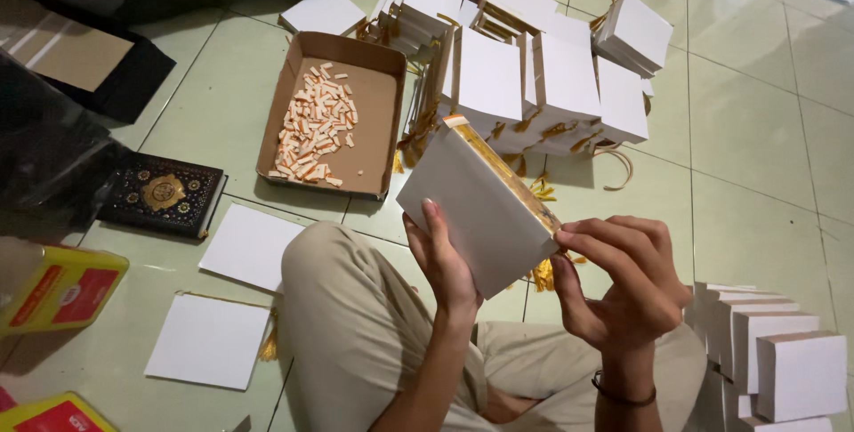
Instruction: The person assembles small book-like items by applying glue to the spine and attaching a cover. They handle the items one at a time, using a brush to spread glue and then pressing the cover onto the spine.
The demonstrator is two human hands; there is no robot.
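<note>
I hold a white-covered booklet with a gold-edged spine and a gold tassel over my lap. My left hand supports it from below, fingers against its cover. My right hand pinches its lower right corner near the spine. My knee in beige trousers sits under the left hand.
A cardboard tray with several small orange-white strips lies ahead. Behind it is a heap of white booklets with gold tassels. A stack of white booklets is at the right. A dark ornate book, white covers and yellow-red boxes lie left.
</note>
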